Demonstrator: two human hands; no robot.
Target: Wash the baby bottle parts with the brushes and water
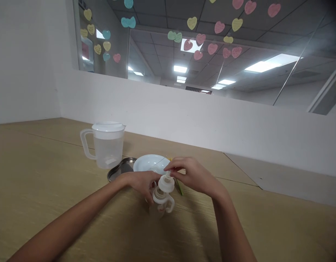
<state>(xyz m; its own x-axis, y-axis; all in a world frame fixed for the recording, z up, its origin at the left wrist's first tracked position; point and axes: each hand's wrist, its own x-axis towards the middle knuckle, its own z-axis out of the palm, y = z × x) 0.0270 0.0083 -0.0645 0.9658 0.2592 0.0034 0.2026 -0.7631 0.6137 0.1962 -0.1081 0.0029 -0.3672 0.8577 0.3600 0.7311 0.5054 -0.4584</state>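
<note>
A clear baby bottle [157, 208] with white side handles stands on the table in front of me. My left hand [143, 183] is wrapped round its left side, with some fingers hidden behind it. Just over the bottle's mouth is a white collar with a clear nipple [166, 183], tilted a little. The nipple's tip is pinched between the fingertips of my right hand [192, 174]. Part of the bottle's rim shows beneath the collar, so the two look apart. A thin green stick-like thing [180, 187] lies below my right hand, mostly covered.
Behind my hands sits a white bowl [148, 160], partly over or beside a curved metal tray [117, 171]. At the left stands a lidded plastic pitcher [109, 147] with clear liquid. A white wall [184, 116] with a window closes off the table's [61, 174] far side.
</note>
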